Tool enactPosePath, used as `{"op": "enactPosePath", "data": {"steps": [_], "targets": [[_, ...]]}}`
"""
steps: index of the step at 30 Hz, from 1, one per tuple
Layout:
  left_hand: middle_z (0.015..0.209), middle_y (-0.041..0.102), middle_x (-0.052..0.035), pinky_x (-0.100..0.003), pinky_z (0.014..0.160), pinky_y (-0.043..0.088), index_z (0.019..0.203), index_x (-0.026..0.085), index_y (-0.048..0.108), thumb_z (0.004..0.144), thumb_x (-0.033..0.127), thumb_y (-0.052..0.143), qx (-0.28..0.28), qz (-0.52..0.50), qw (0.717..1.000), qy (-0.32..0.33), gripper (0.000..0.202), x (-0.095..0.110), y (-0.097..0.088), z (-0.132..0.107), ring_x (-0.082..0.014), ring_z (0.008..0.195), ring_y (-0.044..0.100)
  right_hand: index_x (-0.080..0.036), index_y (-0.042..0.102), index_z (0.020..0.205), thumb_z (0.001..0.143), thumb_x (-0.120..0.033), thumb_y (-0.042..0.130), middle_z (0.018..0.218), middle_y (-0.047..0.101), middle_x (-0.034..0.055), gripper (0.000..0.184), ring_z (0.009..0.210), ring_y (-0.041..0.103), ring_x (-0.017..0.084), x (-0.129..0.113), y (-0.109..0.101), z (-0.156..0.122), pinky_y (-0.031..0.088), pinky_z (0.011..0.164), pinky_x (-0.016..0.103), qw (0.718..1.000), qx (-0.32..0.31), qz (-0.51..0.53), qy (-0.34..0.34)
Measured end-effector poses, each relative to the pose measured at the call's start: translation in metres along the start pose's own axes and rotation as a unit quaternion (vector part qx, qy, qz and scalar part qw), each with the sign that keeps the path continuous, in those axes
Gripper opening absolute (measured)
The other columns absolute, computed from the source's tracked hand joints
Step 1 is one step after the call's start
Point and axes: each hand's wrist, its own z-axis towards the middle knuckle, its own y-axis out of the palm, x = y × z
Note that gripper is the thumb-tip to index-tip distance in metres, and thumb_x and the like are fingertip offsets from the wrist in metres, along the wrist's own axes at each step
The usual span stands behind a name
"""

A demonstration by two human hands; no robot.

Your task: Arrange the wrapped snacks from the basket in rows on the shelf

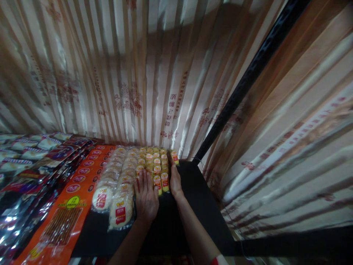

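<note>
Small yellow snack packets [156,163] lie in rows on a black shelf [198,206]. My left hand [145,197] lies flat with fingers stretched out against the left side of the rows, partly over them. My right hand [174,180] presses edge-on against their right side, fingers straight and together, holding nothing. Left of the yellow packets stand rows of clear bags of round rice crackers [121,191] with red labels.
Orange snack bags [73,206] and dark shiny packages [24,165] fill the shelf to the left. A striped satin curtain [132,73] hangs behind and to the right. A black post [248,77] rises from the shelf's far right corner.
</note>
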Motion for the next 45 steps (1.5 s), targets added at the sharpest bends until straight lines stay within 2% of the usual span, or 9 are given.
{"op": "enactPosePath", "data": {"steps": [6, 12, 15, 19, 23, 28, 35, 40, 45], "targets": [[0.142, 0.023, -0.0149, -0.050, 0.105, 0.020, 0.137, 0.011, 0.018, 0.085, 0.025, 0.037, -0.007, 0.009, 1.000, -0.008, 0.057, 0.003, -0.003, 0.000, -0.0265, 0.133, 0.017, -0.023, 0.029, 0.135, 0.082, -0.059, 0.024, 0.142, 0.029, 0.0015, 0.065, 0.131, 0.023, 0.017, -0.007, -0.003, -0.025, 0.017, 0.109, 0.036, 0.999, -0.013, -0.031, 0.038], [0.141, 0.025, -0.0155, -0.050, 0.106, 0.018, 0.137, 0.008, 0.016, 0.085, 0.025, 0.037, 0.003, 0.013, 1.000, 0.002, 0.059, 0.003, -0.008, -0.001, -0.0268, 0.133, 0.016, -0.021, 0.021, 0.138, 0.081, -0.057, 0.033, 0.143, 0.026, 0.0057, 0.068, 0.131, 0.022, 0.020, -0.013, -0.006, -0.038, 0.017, 0.108, 0.041, 0.995, -0.005, -0.099, 0.025], [0.142, 0.024, -0.0158, -0.050, 0.106, 0.018, 0.137, 0.008, 0.016, 0.084, 0.027, 0.038, 0.010, 0.015, 1.000, -0.002, 0.060, 0.004, -0.016, -0.009, -0.0272, 0.133, 0.016, -0.020, 0.018, 0.138, 0.080, -0.056, 0.038, 0.143, 0.025, 0.0076, 0.071, 0.131, 0.022, 0.022, -0.008, -0.010, -0.048, 0.020, 0.107, 0.043, 0.990, -0.009, -0.139, 0.003], [0.141, 0.025, -0.0170, -0.049, 0.106, 0.020, 0.136, 0.006, 0.021, 0.082, 0.032, 0.041, -0.007, 0.014, 1.000, 0.015, 0.063, 0.006, -0.030, -0.029, -0.0287, 0.133, 0.015, -0.014, 0.015, 0.139, 0.078, -0.052, 0.044, 0.145, 0.019, 0.0109, 0.077, 0.133, 0.015, 0.025, 0.002, -0.011, -0.061, 0.019, 0.107, 0.045, 0.975, -0.030, -0.212, -0.065], [0.139, 0.031, -0.0166, -0.047, 0.105, 0.024, 0.133, 0.005, 0.028, 0.081, 0.029, 0.041, -0.027, 0.001, 0.998, 0.050, 0.059, 0.005, -0.029, -0.040, -0.0273, 0.131, 0.020, -0.014, 0.011, 0.140, 0.073, -0.049, 0.053, 0.143, 0.022, 0.0129, 0.086, 0.132, 0.019, 0.028, 0.004, -0.007, -0.070, 0.024, 0.104, 0.047, 0.959, -0.034, -0.258, -0.111], [0.136, 0.037, -0.0163, -0.045, 0.105, 0.025, 0.132, 0.004, 0.030, 0.081, 0.021, 0.038, -0.020, 0.018, 0.998, 0.059, 0.055, 0.002, -0.015, -0.036, -0.0254, 0.131, 0.023, -0.015, 0.008, 0.140, 0.078, -0.047, 0.047, 0.143, 0.024, 0.0122, 0.080, 0.130, 0.024, 0.026, 0.001, -0.005, -0.068, 0.029, 0.102, 0.045, 0.959, -0.032, -0.261, -0.107], [0.140, 0.029, -0.0154, -0.046, 0.106, 0.024, 0.137, 0.006, 0.015, 0.082, 0.017, 0.036, -0.015, 0.033, 0.997, 0.065, 0.060, 0.000, -0.011, -0.032, -0.0249, 0.131, 0.021, -0.015, 0.010, 0.140, 0.081, -0.049, 0.040, 0.142, 0.026, 0.0114, 0.075, 0.129, 0.027, 0.024, 0.001, 0.000, -0.061, 0.030, 0.103, 0.041, 0.972, -0.027, -0.226, -0.065], [0.142, 0.024, -0.0137, -0.046, 0.106, 0.024, 0.138, 0.009, 0.008, 0.081, 0.017, 0.036, -0.010, 0.024, 0.998, 0.051, 0.063, 0.001, -0.011, -0.028, -0.0247, 0.132, 0.020, -0.016, 0.012, 0.140, 0.081, -0.048, 0.041, 0.144, 0.021, 0.0100, 0.073, 0.132, 0.017, 0.025, 0.003, -0.001, -0.061, 0.023, 0.106, 0.045, 0.968, -0.027, -0.232, -0.087], [0.142, 0.026, -0.0125, -0.046, 0.107, 0.022, 0.137, 0.011, 0.017, 0.081, 0.024, 0.042, -0.030, 0.027, 0.999, 0.035, 0.063, 0.001, -0.015, -0.018, -0.0254, 0.132, 0.018, -0.020, 0.007, 0.140, 0.077, -0.040, 0.050, 0.147, 0.013, 0.0077, 0.079, 0.134, 0.010, 0.023, 0.002, -0.013, -0.066, 0.020, 0.107, 0.045, 0.967, -0.078, -0.219, -0.104]]}}
